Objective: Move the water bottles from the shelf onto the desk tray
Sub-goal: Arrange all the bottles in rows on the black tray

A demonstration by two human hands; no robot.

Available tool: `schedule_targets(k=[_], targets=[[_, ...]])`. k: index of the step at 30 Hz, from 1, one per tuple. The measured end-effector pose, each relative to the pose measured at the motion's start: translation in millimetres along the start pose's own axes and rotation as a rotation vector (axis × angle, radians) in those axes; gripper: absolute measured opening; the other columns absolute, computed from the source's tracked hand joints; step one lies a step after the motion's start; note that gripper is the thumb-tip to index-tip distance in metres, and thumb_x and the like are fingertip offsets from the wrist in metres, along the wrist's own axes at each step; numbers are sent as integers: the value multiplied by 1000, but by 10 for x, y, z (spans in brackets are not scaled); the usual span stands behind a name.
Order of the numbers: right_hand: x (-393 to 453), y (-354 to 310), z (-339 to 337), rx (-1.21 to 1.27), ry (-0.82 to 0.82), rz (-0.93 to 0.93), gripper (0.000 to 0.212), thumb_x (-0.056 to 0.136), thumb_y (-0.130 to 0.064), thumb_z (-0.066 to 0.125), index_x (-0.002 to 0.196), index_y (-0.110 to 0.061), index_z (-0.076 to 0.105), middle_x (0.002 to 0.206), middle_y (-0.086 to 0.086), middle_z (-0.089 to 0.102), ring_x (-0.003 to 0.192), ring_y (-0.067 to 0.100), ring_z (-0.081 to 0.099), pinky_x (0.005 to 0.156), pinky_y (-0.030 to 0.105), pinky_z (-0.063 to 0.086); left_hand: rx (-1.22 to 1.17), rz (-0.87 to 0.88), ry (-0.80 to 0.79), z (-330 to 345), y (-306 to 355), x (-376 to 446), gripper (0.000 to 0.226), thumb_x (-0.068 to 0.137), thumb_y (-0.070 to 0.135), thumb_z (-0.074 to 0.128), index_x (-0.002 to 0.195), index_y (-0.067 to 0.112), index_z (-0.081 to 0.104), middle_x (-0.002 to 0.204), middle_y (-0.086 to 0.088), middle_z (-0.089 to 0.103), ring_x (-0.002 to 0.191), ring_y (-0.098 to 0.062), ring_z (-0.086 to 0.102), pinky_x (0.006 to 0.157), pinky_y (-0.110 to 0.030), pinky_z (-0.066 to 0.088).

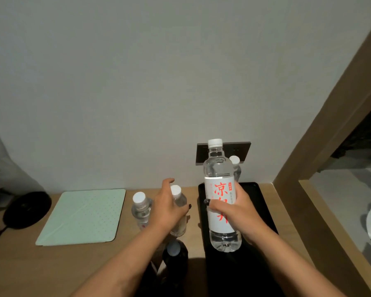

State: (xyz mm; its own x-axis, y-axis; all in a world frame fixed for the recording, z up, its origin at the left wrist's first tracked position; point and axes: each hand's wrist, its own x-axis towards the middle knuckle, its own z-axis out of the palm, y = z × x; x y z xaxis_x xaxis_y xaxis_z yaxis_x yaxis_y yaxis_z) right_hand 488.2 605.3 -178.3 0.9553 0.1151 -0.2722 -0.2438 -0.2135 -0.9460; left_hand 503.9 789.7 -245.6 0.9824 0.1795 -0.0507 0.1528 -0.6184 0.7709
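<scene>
My right hand [238,213] grips a large clear water bottle [220,174] with a white label and red characters, held upright above the black tray [257,194]. My left hand [169,209] wraps around a smaller white-capped bottle [177,195] standing on the wooden desk left of the tray. Another small bottle [140,207] stands just left of that one. A further small bottle [236,166] stands at the tray's back, partly hidden behind the large one. A dark bottle with a pale cap [175,254] stands nearer to me.
A pale green dotted mat [84,215] lies on the desk [51,271] at left, with a black round object [27,209] beyond it. A dark wall plate [242,151] sits behind the tray. A wooden frame [321,133] with a shelf opening borders the right side.
</scene>
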Motion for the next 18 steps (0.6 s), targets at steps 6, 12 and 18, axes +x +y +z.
schedule_targets(k=[6, 12, 18], targets=[[-123, 96, -210, -82, -26, -27, 47, 71, -10, 78, 103, -31, 51, 95, -1, 62, 85, 14, 64, 62, 18, 50, -298, 13, 178, -448, 327, -64, 71, 59, 18, 89, 116, 30, 47, 98, 11, 67, 88, -8, 66, 64, -12, 51], [-194, 78, -273, 149, 49, -17, 66, 43, -32, 76, 105, -23, 56, 100, 15, 69, 88, 32, 70, 79, 49, 57, -688, 21, 274, -898, 769, -22, 58, 64, 14, 86, 112, 25, 55, 98, 4, 73, 87, -9, 71, 69, -27, 55], [-298, -172, -84, 283, 8, -109, 62, 48, -27, 75, 107, -22, 56, 102, 11, 71, 92, 30, 69, 77, 43, 57, -1111, -207, 362, -791, 952, 72, 28, 69, 14, 79, 91, 12, 62, 78, -3, 67, 61, -14, 65, 62, -30, 51]])
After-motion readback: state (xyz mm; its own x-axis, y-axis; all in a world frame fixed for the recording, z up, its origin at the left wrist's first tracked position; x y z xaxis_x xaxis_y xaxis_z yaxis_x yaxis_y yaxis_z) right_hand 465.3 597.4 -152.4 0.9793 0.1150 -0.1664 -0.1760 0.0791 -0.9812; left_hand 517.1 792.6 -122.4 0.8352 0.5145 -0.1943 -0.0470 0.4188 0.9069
